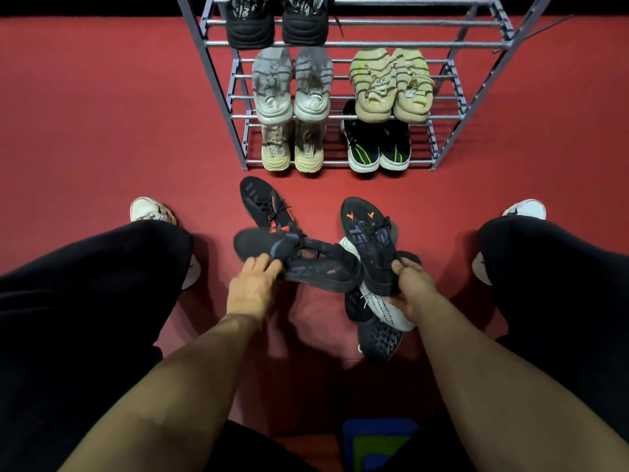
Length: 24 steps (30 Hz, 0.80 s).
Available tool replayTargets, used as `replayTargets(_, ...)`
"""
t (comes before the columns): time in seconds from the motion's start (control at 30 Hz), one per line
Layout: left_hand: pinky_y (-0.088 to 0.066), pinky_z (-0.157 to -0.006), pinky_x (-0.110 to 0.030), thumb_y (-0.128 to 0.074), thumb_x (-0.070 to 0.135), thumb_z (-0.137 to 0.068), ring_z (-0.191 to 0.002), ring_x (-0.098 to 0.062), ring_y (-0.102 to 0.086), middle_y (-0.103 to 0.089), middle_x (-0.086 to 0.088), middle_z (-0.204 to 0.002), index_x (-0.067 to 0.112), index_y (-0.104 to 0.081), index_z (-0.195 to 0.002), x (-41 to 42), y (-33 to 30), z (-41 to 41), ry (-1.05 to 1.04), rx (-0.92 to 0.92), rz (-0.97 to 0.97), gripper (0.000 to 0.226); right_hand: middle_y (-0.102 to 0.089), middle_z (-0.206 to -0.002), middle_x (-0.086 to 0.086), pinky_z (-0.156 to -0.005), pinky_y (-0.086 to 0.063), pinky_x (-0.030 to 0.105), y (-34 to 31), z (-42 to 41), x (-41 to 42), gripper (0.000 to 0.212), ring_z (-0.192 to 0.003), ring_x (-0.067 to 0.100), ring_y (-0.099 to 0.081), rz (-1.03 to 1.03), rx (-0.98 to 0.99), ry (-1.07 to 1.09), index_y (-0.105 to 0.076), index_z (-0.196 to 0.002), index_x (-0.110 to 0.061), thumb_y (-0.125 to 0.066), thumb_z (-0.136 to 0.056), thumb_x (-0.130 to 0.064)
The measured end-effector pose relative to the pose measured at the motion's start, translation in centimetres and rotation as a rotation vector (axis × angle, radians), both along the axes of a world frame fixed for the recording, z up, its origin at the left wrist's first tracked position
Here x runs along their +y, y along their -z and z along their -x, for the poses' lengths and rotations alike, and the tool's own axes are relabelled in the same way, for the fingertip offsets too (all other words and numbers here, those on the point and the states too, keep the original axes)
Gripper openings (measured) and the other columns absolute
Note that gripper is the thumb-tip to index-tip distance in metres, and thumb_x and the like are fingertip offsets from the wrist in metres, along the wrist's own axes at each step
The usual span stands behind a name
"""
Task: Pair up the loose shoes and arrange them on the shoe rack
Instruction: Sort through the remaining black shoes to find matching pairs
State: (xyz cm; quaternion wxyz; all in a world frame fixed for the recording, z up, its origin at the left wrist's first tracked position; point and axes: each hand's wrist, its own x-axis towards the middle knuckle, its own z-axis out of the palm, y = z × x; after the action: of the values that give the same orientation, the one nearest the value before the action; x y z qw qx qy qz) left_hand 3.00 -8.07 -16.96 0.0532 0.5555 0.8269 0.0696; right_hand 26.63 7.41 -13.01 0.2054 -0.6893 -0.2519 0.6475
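My left hand [250, 284] gripped a black shoe [299, 258] lying crosswise on the floor [102, 131]; my right hand [413, 284] held another black shoe [369, 240] by its heel. The shoe rack [452, 66] held five pairs.

Single head-worn view, steeply down and forward, close above floor [85, 114]

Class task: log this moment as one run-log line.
left hand: grips black shoe | right hand: holds black shoe with orange marks | shoe rack: five pairs
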Motion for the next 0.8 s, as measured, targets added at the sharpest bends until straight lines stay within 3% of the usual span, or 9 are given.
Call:
replayTargets(0.13,-0.048,-0.051,-0.032,-0.060,0.014,-0.081,-0.091,-0.027,-0.054,-0.057,0.002,-0.108,0.027,-0.062,-0.099,2.0,-1.3,0.8,0.078,-0.004,-0.123,0.022,-0.068,-0.122,0.008,-0.058,-0.052,0.031,0.1,0.1,0.3,0.028,-0.099,0.029,-0.067,0.009,0.028,0.022,-0.056,-0.127,-0.017,-0.054,-0.100,-0.021)
replayTargets(0.2,-0.053,-0.075,-0.036,-0.052,0.020,-0.088,-0.110,-0.023,-0.053,-0.051,0.008,-0.131,0.035,-0.056,-0.119,3.0,-1.0,0.3,-0.107,-0.298,-0.108,0.034,-0.068,-0.115,0.003,-0.056,-0.051,0.030,0.3,0.3,0.0,0.024,-0.086,0.023,-0.068,0.017,0.029,-0.008,-0.055,-0.124,-0.021,-0.054,-0.100,-0.021)
replayTargets(0.27,-0.045,-0.101,-0.038,-0.050,0.017,-0.088,-0.130,-0.023,-0.047,-0.019,0.008,-0.160,0.038,-0.038,-0.141,3.2,0.3,-0.6,-0.374,-0.584,-0.038,0.058,-0.070,-0.111,0.001,-0.058,-0.052,0.030,0.5,0.3,-0.2,0.022,-0.082,0.020,-0.068,0.029,0.041,-0.051,-0.055,-0.122,-0.023,-0.054,-0.100,-0.021)
replayTargets(0.33,-0.033,-0.110,-0.037,-0.054,0.006,-0.083,-0.138,-0.031,-0.039,-0.003,-0.007,-0.163,0.021,-0.025,-0.151,2.3,2.0,-1.9,-0.466,-0.626,0.146,0.075,-0.072,-0.115,0.003,-0.063,-0.055,0.031,0.6,0.2,-0.3,0.027,-0.087,0.022,-0.071,0.029,0.036,-0.099,-0.057,-0.126,-0.023,-0.056,-0.098,-0.022)
replayTargets(0.4,-0.027,-0.113,-0.035,-0.061,0.010,-0.084,-0.140,-0.035,-0.033,-0.019,-0.018,-0.158,0.007,-0.022,-0.150,1.1,3.2,-2.7,-0.515,-0.645,0.193,0.077,-0.073,-0.114,0.004,-0.069,-0.057,0.034,0.6,0.1,-0.2,0.029,-0.090,0.024,-0.072,0.023,0.013,-0.113,-0.057,-0.126,-0.024,-0.058,-0.097,-0.022)
replayTargets(0.53,-0.030,-0.110,-0.037,-0.058,0.024,-0.092,-0.131,-0.038,-0.042,-0.040,-0.021,-0.143,0.004,-0.037,-0.143,0.8,2.9,-2.9,-0.683,-0.737,0.046,0.059,-0.072,-0.113,0.004,-0.066,-0.056,0.032,0.4,0.3,-0.4,0.036,-0.093,0.026,-0.071,0.032,0.024,-0.168,-0.057,-0.125,-0.026,-0.053,-0.090,-0.017)
replayTargets(0.67,-0.041,-0.105,-0.039,-0.054,0.018,-0.090,-0.122,-0.038,-0.052,-0.057,-0.020,-0.128,0.014,-0.055,-0.121,0.8,5.1,-0.3,-0.971,-0.982,0.009,0.031,-0.071,-0.113,0.003,-0.065,-0.056,0.033,0.6,0.3,-0.6,0.046,-0.094,0.025,-0.071,0.026,0.043,-0.185,-0.054,-0.128,-0.024,-0.053,-0.086,-0.007)
replayTargets(0.73,-0.056,-0.074,-0.030,-0.058,0.014,-0.088,-0.091,-0.037,-0.064,-0.065,-0.018,-0.105,0.016,-0.055,-0.105,-0.1,5.9,0.2,-0.992,-1.137,0.115,0.017,-0.068,-0.116,0.003,-0.064,-0.057,0.034,0.6,0.2,-0.8,0.047,-0.095,0.025,-0.070,0.014,0.025,-0.216,-0.051,-0.127,-0.026,-0.052,-0.088,-0.001)
replayTargets(0.8,-0.046,-0.048,-0.022,-0.061,0.011,-0.092,-0.060,-0.027,-0.055,-0.061,-0.015,-0.079,0.009,-0.057,-0.100,-0.4,5.7,-0.1,-1.010,-1.234,0.114,0.009,-0.065,-0.119,0.003,-0.071,-0.059,0.039,1.0,0.1,-0.9,0.051,-0.099,0.027,-0.069,0.014,-0.005,-0.248,-0.048,-0.127,-0.030,-0.052,-0.089,0.004)
